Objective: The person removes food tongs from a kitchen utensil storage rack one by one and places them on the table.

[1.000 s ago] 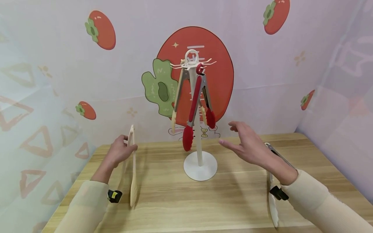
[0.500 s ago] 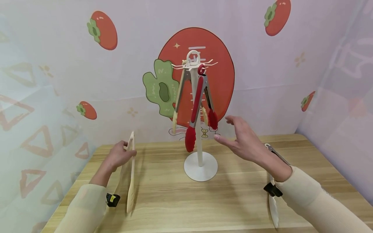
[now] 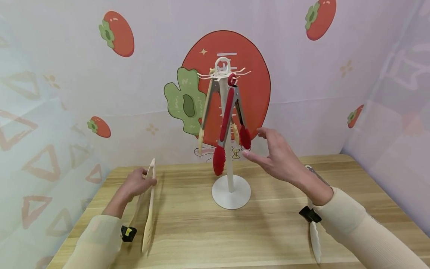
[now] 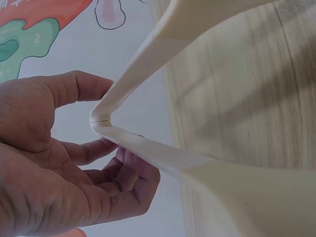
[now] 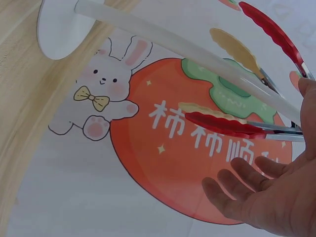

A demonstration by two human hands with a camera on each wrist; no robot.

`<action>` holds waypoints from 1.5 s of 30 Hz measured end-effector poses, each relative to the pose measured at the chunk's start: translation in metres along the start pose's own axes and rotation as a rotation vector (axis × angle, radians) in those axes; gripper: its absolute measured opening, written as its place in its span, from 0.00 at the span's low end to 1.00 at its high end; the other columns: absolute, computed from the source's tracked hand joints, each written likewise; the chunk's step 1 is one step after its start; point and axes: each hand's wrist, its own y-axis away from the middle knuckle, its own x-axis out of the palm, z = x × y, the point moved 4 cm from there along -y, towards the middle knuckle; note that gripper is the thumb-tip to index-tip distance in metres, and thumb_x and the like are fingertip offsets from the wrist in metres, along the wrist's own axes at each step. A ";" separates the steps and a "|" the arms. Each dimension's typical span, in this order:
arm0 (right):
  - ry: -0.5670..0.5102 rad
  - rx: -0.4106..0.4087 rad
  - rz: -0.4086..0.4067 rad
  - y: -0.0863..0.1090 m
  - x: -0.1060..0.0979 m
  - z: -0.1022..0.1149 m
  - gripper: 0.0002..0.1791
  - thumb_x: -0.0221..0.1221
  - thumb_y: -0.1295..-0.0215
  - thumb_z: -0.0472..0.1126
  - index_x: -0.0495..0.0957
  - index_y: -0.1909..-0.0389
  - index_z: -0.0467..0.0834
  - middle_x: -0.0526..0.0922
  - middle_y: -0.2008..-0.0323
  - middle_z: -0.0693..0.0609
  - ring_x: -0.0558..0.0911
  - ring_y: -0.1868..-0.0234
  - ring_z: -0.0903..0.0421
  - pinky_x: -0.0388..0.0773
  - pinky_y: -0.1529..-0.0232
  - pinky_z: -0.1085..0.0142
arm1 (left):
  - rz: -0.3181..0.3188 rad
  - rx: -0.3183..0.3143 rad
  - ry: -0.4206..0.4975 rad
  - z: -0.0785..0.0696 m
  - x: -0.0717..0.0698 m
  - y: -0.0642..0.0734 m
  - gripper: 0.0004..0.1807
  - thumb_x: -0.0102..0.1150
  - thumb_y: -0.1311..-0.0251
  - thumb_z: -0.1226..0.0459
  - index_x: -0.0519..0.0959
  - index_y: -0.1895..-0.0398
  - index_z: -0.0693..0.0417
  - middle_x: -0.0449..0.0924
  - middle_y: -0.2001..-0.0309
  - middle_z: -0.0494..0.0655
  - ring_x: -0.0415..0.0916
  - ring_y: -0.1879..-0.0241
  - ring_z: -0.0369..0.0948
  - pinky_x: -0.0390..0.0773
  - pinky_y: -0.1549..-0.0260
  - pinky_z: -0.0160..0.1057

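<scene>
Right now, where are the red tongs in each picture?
Head: the red tongs hang near the middle, on the white stand.
Left wrist: not in it.
Right wrist: two red tips, one upper right, one right of centre.
All three show the big red fruit print.

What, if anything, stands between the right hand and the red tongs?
Nothing visible: in the head view, only open space separates the right hand from the nearest tip of the red tongs. The pole stands left of that tip.
</scene>
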 end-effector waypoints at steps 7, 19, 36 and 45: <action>-0.015 0.016 -0.001 -0.002 -0.002 0.002 0.47 0.66 0.35 0.58 0.58 0.27 0.36 0.65 0.32 0.38 0.65 0.32 0.40 0.66 0.36 0.37 | 0.043 -0.025 -0.013 0.006 0.002 0.001 0.26 0.57 0.33 0.62 0.65 0.43 0.75 0.74 0.59 0.61 0.72 0.65 0.51 0.75 0.69 0.48; -0.020 0.019 -0.010 -0.004 -0.005 0.006 0.48 0.67 0.35 0.57 0.56 0.26 0.36 0.64 0.31 0.38 0.64 0.31 0.40 0.65 0.35 0.37 | 0.068 -0.027 0.009 0.013 0.007 0.003 0.26 0.58 0.35 0.64 0.66 0.44 0.78 0.66 0.77 0.46 0.55 0.85 0.36 0.63 0.84 0.36; -0.028 -0.008 -0.052 -0.009 -0.004 0.014 0.49 0.69 0.37 0.55 0.56 0.26 0.35 0.67 0.35 0.38 0.65 0.32 0.41 0.67 0.36 0.38 | 0.073 -0.057 -0.010 0.023 0.012 0.004 0.21 0.59 0.38 0.64 0.71 0.51 0.74 0.65 0.78 0.45 0.54 0.85 0.35 0.62 0.84 0.34; -0.046 -0.018 -0.067 -0.013 -0.004 0.021 0.50 0.69 0.37 0.56 0.54 0.25 0.37 0.65 0.33 0.39 0.65 0.33 0.42 0.67 0.36 0.38 | 0.073 -0.063 -0.014 0.026 0.016 0.003 0.09 0.59 0.41 0.65 0.74 0.66 0.65 0.58 0.83 0.41 0.51 0.85 0.35 0.59 0.85 0.34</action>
